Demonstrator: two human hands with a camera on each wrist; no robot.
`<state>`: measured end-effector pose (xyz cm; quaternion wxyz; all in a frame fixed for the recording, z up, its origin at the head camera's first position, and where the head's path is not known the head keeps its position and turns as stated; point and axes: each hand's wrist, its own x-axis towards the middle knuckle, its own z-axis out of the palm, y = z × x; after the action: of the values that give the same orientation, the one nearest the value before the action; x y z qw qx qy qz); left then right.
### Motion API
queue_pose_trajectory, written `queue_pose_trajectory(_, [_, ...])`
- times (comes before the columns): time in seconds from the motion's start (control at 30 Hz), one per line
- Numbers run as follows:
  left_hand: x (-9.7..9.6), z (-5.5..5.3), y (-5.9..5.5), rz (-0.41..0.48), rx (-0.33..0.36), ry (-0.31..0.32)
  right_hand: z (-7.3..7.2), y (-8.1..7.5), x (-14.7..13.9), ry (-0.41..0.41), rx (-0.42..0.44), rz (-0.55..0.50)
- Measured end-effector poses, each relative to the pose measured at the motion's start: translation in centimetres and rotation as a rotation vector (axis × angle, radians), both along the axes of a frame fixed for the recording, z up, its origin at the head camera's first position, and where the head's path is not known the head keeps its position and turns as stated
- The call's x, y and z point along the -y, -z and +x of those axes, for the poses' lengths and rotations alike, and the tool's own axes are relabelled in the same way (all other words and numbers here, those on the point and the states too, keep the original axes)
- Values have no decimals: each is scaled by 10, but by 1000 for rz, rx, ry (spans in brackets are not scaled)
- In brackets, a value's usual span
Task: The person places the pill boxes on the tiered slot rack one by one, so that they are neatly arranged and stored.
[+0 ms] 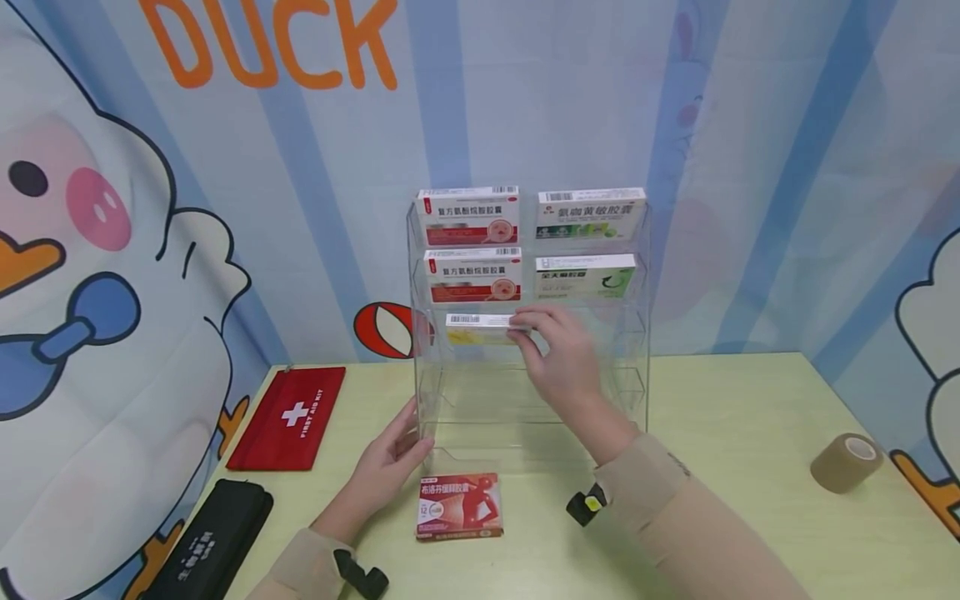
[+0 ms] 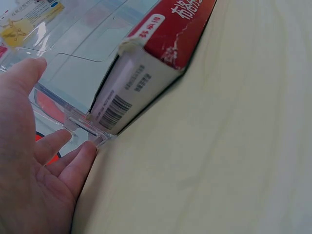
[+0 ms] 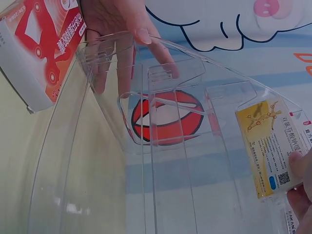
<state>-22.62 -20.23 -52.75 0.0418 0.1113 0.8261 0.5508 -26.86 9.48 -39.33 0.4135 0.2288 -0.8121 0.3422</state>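
Observation:
A clear stepped display rack [image 1: 487,408] stands on the table with medicine boxes on its tiers. My right hand [image 1: 562,358] pinches the right end of a white and yellow medicine box [image 3: 268,146] at the third tier, on the left half. That box stands below a white and red box [image 1: 475,279]. At the rack's lower left side, my left hand [image 1: 386,462] rests its extended fingers against the clear side panel, thumb near the front edge. In front of the rack lies a red medicine box [image 1: 459,508], close to the left hand.
Above, the rack holds another white and red box [image 1: 468,218] and two white and green boxes, an upper one [image 1: 590,218] and a lower one [image 1: 585,279]. A red first aid pouch [image 1: 288,421] and a black case [image 1: 210,537] lie left. A brown tape roll [image 1: 843,465] lies right.

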Motion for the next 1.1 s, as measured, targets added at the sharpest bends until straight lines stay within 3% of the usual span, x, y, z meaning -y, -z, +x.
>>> queue_pose_trajectory(1.1, [0,0,3,-11,-16,-13,-4,13,18,-48,101,21])
